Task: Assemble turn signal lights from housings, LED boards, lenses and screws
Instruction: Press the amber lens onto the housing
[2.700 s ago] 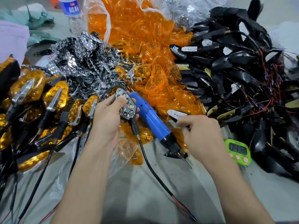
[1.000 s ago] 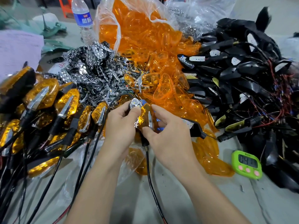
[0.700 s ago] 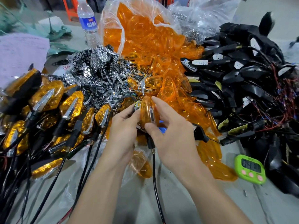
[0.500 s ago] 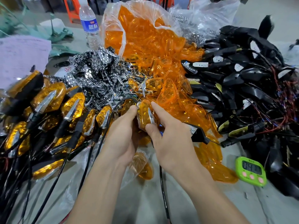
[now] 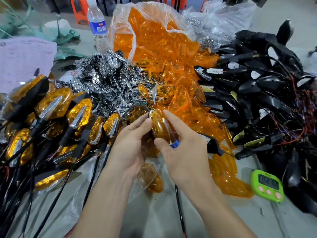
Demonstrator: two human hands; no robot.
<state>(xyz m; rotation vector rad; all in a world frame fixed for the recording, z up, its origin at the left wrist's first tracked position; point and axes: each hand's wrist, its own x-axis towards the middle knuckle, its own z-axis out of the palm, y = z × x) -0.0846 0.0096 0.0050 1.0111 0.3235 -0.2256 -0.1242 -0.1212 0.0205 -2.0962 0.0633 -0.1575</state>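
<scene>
Since the reflector face lay bare in the left hand [image 5: 132, 146] and the right hand [image 5: 186, 152] sat low by the screwdriver [image 5: 175, 144], the right hand has come up with an amber lens [image 5: 159, 129], which now covers the light [image 5: 151, 115] at the centre, just below the lens pile [image 5: 163, 48] at twelve o'clock. Left fingers curl round the light from nine o'clock, the thumb tip on the lens rim. The right hand pinches the lens, its forefinger along the one o'clock edge and its thumb at the six o'clock end. Chrome shows at the eleven o'clock end, so the lens looks laid on rather than seated. To do this well, I judge, line the lens up with the light's long axis, press one end home, then walk finger and thumb round the rim until the seam closes evenly; squeezing the middle may skew or crack thin plastic. Keep the cable [image 5: 179, 203], hanging toward six o'clock, out of the seam. The screwdriver peeks out under the right palm, handy for the screws. Finished lights [image 5: 56, 103] lie at nine o'clock, housings [image 5: 265, 93] at three.
</scene>
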